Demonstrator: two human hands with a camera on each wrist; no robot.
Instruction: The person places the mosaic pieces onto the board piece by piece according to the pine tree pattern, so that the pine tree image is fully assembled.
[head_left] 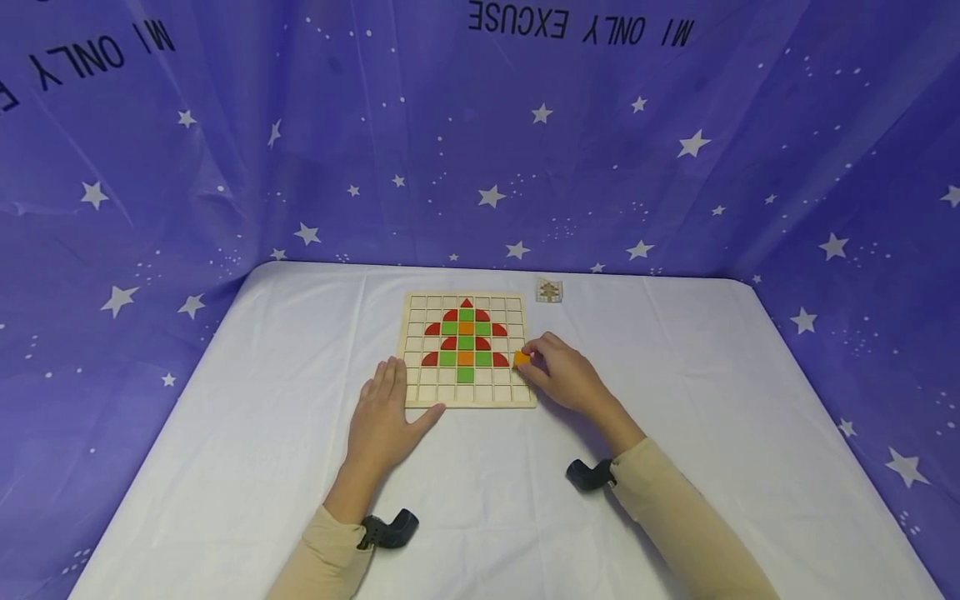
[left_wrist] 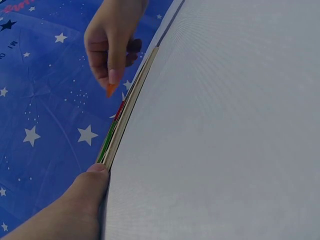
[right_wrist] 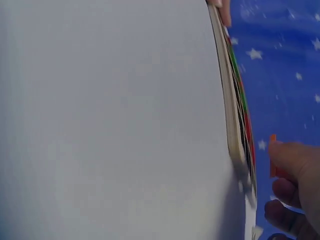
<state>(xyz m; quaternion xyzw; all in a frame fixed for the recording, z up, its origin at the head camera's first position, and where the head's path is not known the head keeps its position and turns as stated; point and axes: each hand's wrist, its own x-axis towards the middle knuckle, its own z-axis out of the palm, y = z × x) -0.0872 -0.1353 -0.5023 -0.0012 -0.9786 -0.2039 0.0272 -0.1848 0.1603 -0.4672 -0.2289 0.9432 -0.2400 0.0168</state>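
A wooden grid board lies on the table, with red, green and orange tiles set in a tree shape. My right hand pinches an orange tile over the board's right edge. The same tile shows between thumb and fingers in the left wrist view, raised above the board. At the board's lower left corner, my left hand rests with fingers straight along the left side. Its thumb touches the front edge.
A small picture card with a tree pattern lies beyond the board's right back corner. White cloth covers the table. Purple star-printed curtains stand behind and at both sides. Each wrist wears a black camera mount.
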